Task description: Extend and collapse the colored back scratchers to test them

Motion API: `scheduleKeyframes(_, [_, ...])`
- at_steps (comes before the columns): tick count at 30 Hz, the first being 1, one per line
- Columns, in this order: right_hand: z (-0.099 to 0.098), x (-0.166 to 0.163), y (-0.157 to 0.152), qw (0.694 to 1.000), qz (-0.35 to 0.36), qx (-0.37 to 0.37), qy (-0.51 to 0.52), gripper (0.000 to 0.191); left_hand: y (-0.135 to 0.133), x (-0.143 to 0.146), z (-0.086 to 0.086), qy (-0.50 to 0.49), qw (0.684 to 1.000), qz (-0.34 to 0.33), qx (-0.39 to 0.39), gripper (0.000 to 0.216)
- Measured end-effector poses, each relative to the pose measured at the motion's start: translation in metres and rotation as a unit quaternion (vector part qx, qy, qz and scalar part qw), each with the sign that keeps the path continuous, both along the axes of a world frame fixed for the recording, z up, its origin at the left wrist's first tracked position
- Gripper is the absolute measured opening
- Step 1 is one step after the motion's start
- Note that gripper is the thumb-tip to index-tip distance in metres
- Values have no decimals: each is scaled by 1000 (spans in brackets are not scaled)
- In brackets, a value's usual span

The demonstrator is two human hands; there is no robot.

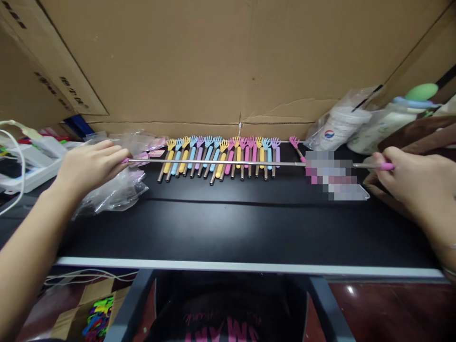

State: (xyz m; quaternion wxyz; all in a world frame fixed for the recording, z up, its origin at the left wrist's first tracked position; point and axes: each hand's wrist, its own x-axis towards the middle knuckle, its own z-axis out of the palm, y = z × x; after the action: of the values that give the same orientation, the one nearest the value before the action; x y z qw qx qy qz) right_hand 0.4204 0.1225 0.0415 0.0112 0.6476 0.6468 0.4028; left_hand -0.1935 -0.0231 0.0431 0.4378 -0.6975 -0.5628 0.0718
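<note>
A telescopic back scratcher (221, 163) with pink ends is stretched level above the black table. My left hand (94, 164) closes round one end of it, and only a bit of pink shows past my fingers. On the far right, my right hand (416, 178) grips the other pink end. Behind the metal rod lies a row of several collapsed back scratchers (221, 156), with claw heads in yellow, blue, purple and pink. One pink back scratcher (295, 142) lies apart, to the right of the row. Beside it, a blurred-out patch partly covers a flat object.
Clear plastic bags (110, 194) lie near my left forearm, beside a white device with cables (39, 161). A bagged cup (344, 128) and a pale bottle (399, 123) stand at the back right. Cardboard (199, 61) walls the back. A box of colourful pieces (98, 318) is below.
</note>
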Motion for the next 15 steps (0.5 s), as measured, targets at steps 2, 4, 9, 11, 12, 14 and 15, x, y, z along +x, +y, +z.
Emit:
scheduleKeyframes(2, [-3,2,0,1000,6,-2,6,50,-1,-2,-3,-29,999,8,-20,39])
scheduleKeyframes(4, [-5,4,2,999,11,-37,29,45,-2,-3,-7,-54,998,16,-39,42])
scheduleKeyframes(9, [-5,3,4,996,-1,-58,71,37,-4,-2,-12,-70,997,19,-29,39])
scheduleKeyframes(11, [-2,2,3,994,-5,-68,87,32,-5,-2,-12,-80,997,9,-10,34])
scheduleKeyframes(12, [0,2,2,992,1,-80,97,29,-5,-2,-11,-89,996,2,-6,32])
scheduleKeyframes(14, [2,4,2,987,25,-105,121,24,-6,-4,-10,-113,993,-14,-8,29])
scheduleKeyframes(15, [3,5,2,985,37,-109,133,23,-6,-5,-10,-126,992,-20,-9,28])
